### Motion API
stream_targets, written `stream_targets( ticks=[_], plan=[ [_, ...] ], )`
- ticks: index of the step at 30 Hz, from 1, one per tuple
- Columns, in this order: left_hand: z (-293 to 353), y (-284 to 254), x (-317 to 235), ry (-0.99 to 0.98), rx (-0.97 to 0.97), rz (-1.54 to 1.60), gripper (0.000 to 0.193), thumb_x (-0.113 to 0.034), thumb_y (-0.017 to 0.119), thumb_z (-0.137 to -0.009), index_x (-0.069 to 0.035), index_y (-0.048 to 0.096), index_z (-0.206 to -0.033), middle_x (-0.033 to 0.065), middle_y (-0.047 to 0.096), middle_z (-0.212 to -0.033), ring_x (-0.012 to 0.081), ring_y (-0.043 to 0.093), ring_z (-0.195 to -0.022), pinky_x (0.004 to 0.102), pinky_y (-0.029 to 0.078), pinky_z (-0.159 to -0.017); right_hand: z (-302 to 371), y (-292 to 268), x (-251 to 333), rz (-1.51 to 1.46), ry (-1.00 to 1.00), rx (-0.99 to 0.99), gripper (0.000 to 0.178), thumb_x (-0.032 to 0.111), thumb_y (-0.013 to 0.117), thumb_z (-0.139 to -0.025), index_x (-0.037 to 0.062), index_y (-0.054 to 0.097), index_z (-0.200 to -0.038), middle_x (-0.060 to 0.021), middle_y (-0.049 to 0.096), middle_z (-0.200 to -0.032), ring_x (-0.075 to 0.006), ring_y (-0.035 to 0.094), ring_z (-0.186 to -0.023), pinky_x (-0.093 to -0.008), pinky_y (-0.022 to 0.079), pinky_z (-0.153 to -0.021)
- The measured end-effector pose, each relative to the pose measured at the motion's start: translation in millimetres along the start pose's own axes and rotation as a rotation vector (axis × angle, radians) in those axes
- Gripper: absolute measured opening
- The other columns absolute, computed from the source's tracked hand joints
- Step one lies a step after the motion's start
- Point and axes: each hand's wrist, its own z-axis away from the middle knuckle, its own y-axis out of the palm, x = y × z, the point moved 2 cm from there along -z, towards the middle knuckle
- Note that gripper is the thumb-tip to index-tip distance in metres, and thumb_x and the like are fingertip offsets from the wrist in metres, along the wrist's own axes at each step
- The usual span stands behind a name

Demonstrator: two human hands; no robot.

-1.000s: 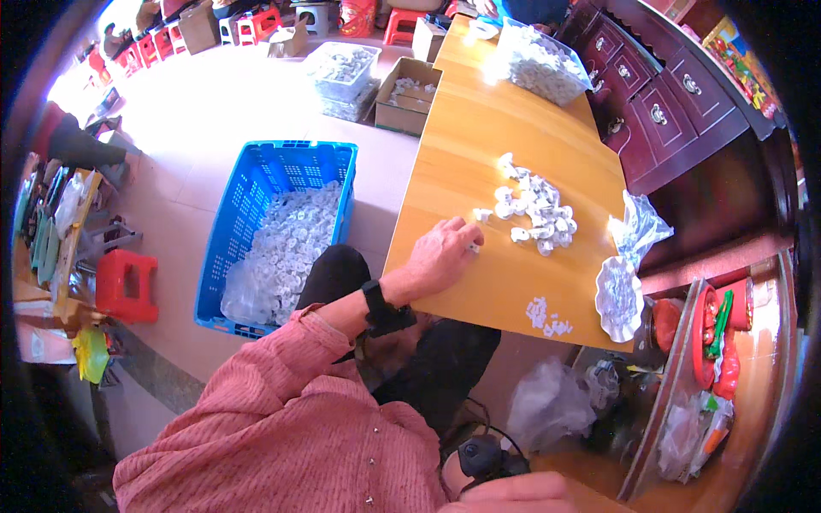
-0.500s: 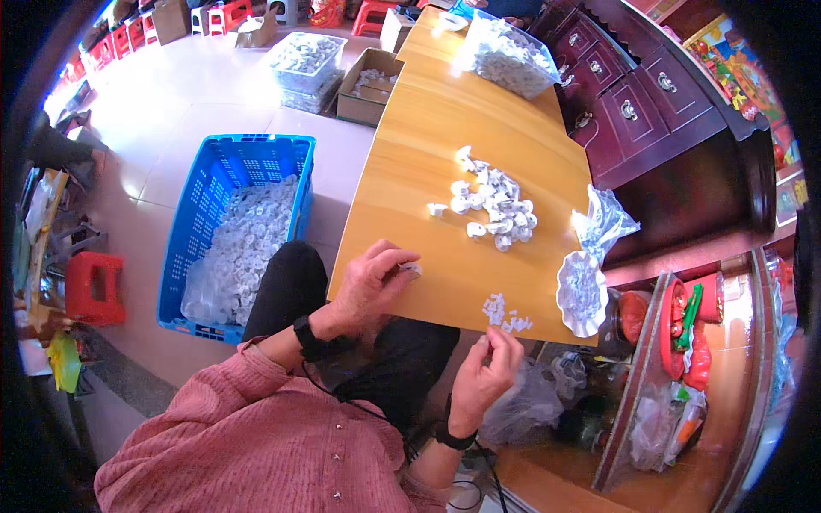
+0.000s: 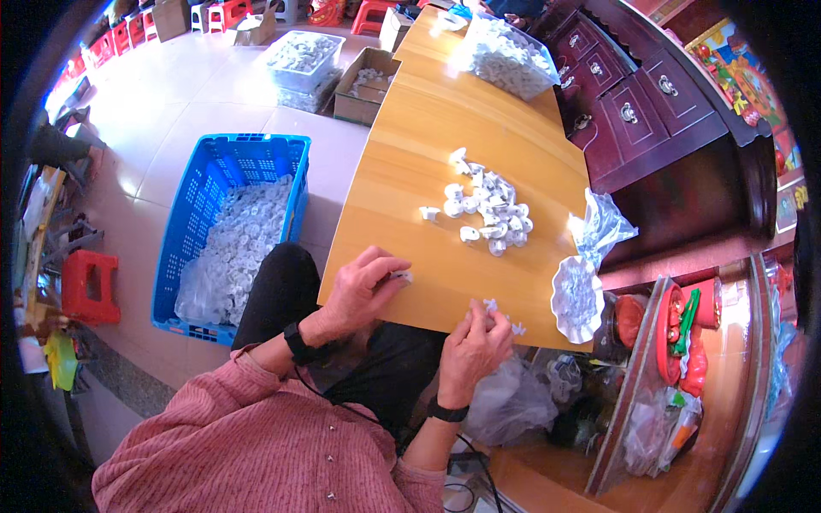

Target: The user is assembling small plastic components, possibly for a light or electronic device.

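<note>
My left hand (image 3: pixel 366 289) is over the front left part of the wooden table (image 3: pixel 385 197). Its thumb and fingers pinch a small white plastic part (image 3: pixel 402 274), whose tip sticks out. My right hand (image 3: pixel 475 346) is at the table's front edge, its fingers drawn together; whatever they hold is hidden. Beside and beyond those fingertips lie tiny white pieces (image 3: pixel 516 328), partly covered by the hand. Farther back, a loose pile of white round-ended plastic parts (image 3: pixel 492 205) rests on the table, with a single one (image 3: pixel 429 213) to its left.
A scalloped white dish (image 3: pixel 561 318) of small pieces and a clear plastic bag (image 3: pixel 603 227) sit at the table's right edge. On the floor at left stands a blue crate (image 3: pixel 184 231) of white parts. A clear tub (image 3: pixel 530 81) stands at the table's far end.
My right hand has moved left and up over the tiny pieces, its fingers closer together. The left hand keeps its pinch on the white part. The whole view has shifted slightly.
</note>
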Motion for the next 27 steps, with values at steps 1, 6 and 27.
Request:
stream_targets(
  ticks=[1,6,27],
  plan=[
    [0,0,0,-0.008,-0.004,0.005,0.02,-0.005,0.071,-0.083,-0.003,0.067,-0.102,0.0127,0.062,-0.087,0.0282,0.065,-0.075,0.0356,0.052,-0.065,0,0,2,-0.003,-0.002,0.003,0.015,0.013,0.064,-0.089,0.0113,0.07,-0.103,-0.0119,0.057,-0.107,-0.0325,0.057,-0.097,-0.0461,0.045,-0.081],
    [1,1,2,0.002,-0.021,0.024,0.02,-0.005,0.071,-0.083,-0.003,0.067,-0.103,0.0124,0.062,-0.087,0.0281,0.065,-0.075,0.0358,0.052,-0.065,7,7,0,-0.288,-0.028,-0.081,0.016,0.012,0.066,-0.087,0.0101,0.07,-0.103,-0.0111,0.058,-0.104,-0.0322,0.059,-0.096,-0.0465,0.046,-0.081],
    [3,-1,5,-0.017,0.002,0.096,0.019,-0.003,0.068,-0.085,-0.002,0.066,-0.104,0.0115,0.062,-0.087,0.0246,0.064,-0.074,0.0328,0.052,-0.066,22,2,12,-0.14,0.009,0.016,0.022,0.006,0.064,-0.086,0.0049,0.069,-0.107,-0.0108,0.059,-0.11,-0.0291,0.058,-0.102,-0.045,0.044,-0.084]
  ],
)
